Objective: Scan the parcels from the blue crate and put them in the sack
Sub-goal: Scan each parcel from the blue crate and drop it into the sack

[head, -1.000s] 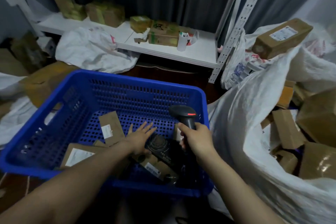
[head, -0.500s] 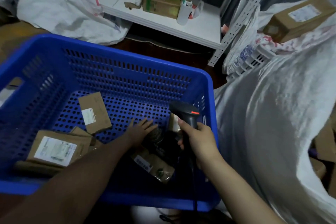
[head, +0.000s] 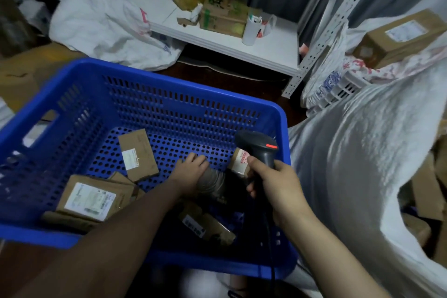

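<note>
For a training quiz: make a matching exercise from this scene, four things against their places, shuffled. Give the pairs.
Things:
1 black handheld barcode scanner
2 white cylindrical cup
3 large brown cardboard box with white label
4 grey plastic-wrapped parcel

Places:
A on the white shelf
B under the left hand in the blue plastic crate
C in the right hand
D atop the white woven sack

Pairs: 1-C; 2-A; 3-D; 4-B

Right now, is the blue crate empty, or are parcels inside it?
Not empty. The blue crate holds several cardboard parcels: one labelled parcel lies at its left, a second parcel near the middle.
</note>
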